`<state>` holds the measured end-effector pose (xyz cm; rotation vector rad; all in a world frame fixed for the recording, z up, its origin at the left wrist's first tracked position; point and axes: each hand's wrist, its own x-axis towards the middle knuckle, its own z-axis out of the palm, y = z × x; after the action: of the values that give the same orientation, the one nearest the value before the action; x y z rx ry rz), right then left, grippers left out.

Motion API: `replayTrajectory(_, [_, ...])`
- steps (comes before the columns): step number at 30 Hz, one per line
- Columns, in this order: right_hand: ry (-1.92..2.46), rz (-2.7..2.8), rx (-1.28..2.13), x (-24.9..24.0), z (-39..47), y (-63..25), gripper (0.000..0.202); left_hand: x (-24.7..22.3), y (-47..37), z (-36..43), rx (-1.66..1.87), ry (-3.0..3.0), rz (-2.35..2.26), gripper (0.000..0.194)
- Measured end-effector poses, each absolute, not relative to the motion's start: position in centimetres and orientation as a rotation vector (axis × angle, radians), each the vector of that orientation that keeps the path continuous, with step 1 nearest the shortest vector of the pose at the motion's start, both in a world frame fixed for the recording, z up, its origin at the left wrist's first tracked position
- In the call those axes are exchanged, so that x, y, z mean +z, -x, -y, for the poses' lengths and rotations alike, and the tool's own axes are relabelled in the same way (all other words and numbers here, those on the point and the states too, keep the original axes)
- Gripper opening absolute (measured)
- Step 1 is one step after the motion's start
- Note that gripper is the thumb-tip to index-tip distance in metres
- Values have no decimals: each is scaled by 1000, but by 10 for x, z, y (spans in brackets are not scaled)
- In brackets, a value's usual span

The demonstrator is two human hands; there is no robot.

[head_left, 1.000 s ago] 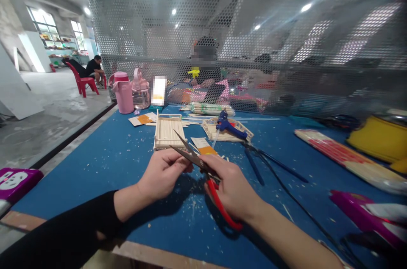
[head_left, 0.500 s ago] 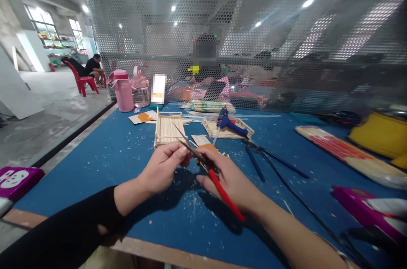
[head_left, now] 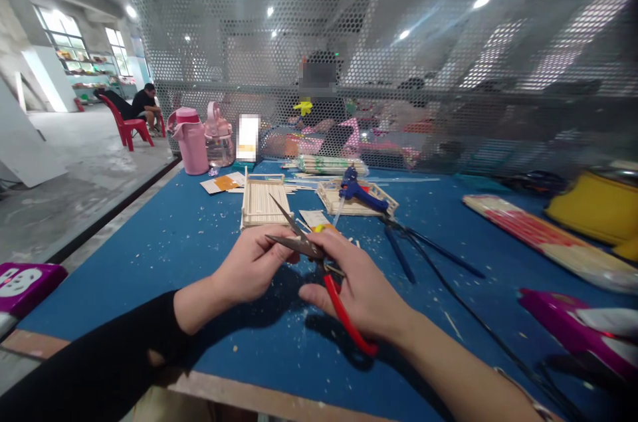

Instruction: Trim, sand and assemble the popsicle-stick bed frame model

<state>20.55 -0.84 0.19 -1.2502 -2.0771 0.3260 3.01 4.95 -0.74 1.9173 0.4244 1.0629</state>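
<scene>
Red-handled scissors [head_left: 343, 316] are in my right hand [head_left: 366, 282], their dark blades spread apart and pointing up-left. My left hand [head_left: 254, 262] is closed in a pinch right beside the blades; whatever its fingers hold is hidden behind them. A small yellow bit shows near my right fingers, too small to name. Just beyond my left hand lies a frame of pale wooden sticks [head_left: 266, 199] with raised rails. Further right, a blue glue gun [head_left: 366, 195] rests on a second stick frame [head_left: 326, 199].
Pliers with blue handles [head_left: 399, 252] and a black cable lie right of my hands. Bagged sticks [head_left: 329, 164] sit at the back, a long stick pack [head_left: 543, 239] at right. A pink flask [head_left: 192, 146] stands back left, before a perforated metal screen [head_left: 239, 43]. Purple power strips flank the table.
The scissors' blades have opened wider and turned, so both now show clearly. My right hand has shifted slightly left. My left hand stays pinched in nearly the same place.
</scene>
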Motion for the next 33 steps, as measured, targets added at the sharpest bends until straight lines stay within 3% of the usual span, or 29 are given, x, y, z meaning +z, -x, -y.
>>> replayTrajectory(11, [1195,2091,345,-1,9,-208,66,-5,-26,-54,991,-1954,-388,36])
replayTrajectory(27, [1250,2121,182,-2,10,-210,35,-5,-30,-49,1043,-1907,-417,36])
replayTrajectory(33, [1254,2116,271,-5,7,-207,44,-8,-31,-51,1054,-1847,-481,34])
